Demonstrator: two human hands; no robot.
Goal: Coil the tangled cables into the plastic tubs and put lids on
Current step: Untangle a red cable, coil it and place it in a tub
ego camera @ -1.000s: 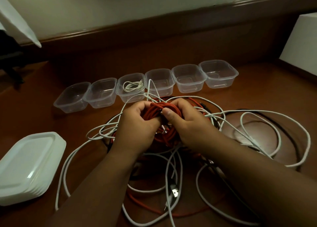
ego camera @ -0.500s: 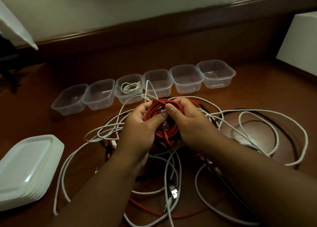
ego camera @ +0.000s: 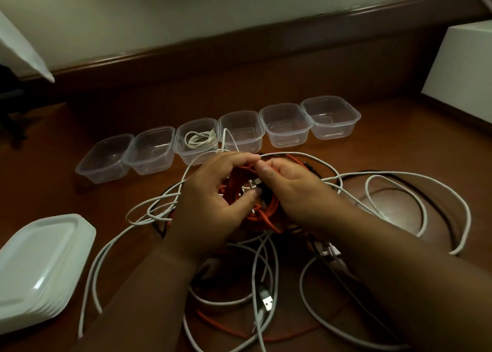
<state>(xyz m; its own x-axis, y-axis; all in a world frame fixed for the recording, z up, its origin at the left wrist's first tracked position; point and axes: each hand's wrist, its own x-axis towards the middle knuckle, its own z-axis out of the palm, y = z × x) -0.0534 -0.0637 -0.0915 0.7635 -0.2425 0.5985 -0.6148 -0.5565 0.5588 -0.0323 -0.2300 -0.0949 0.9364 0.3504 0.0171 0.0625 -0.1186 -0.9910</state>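
Note:
A partly wound red cable (ego camera: 262, 216) sits in the middle of a tangle of white cables (ego camera: 415, 189) and a black one on the wooden table. My left hand (ego camera: 210, 202) and my right hand (ego camera: 295, 192) both grip the red bundle from either side, fingertips meeting at its top. Several clear plastic tubs stand in a row behind; the third from the left (ego camera: 197, 144) holds a coiled white cable (ego camera: 199, 139). A stack of white lids (ego camera: 37, 269) lies at the near left.
A loose USB plug (ego camera: 267, 302) lies among the white loops near the front edge. A white box (ego camera: 463, 69) stands at the right. A wooden ledge and wall run behind the tubs.
Both hands have shifted on the red bundle: the fingers now pinch together at its top and the left hand has turned, exposing more red cable between the palms.

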